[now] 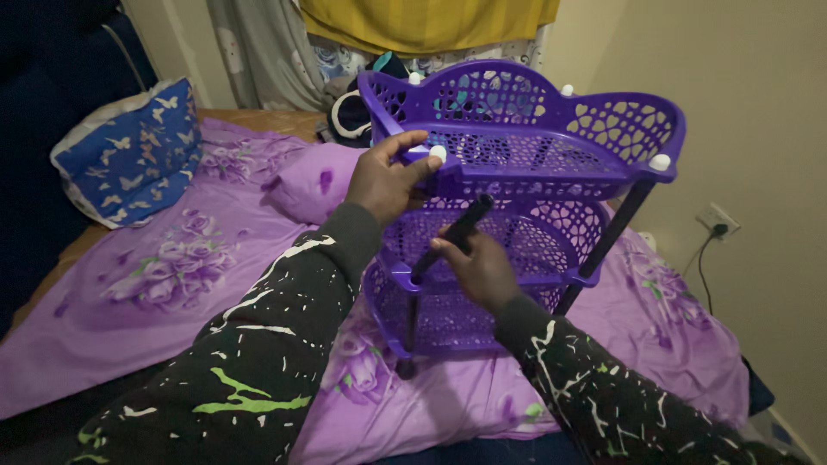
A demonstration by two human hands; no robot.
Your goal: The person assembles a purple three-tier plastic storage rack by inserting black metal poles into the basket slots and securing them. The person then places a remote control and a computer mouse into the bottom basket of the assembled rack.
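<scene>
The black sleeves splashed with white and green fill the foreground. Beyond them a bed [155, 344] under a purple floral sheet carries a purple plastic three-tier rack [534, 164], standing tilted on the mattress. A blue butterfly-print pillow [129, 151] leans at the bed's far left, and a purple pillow [310, 185] lies just beside the rack. The left hand [388, 181] is clamped on the top tier's front corner, thumb beside a white cap [438, 153]. The right hand [482, 271] is closed around a black support pole [452, 237] at the middle tier.
</scene>
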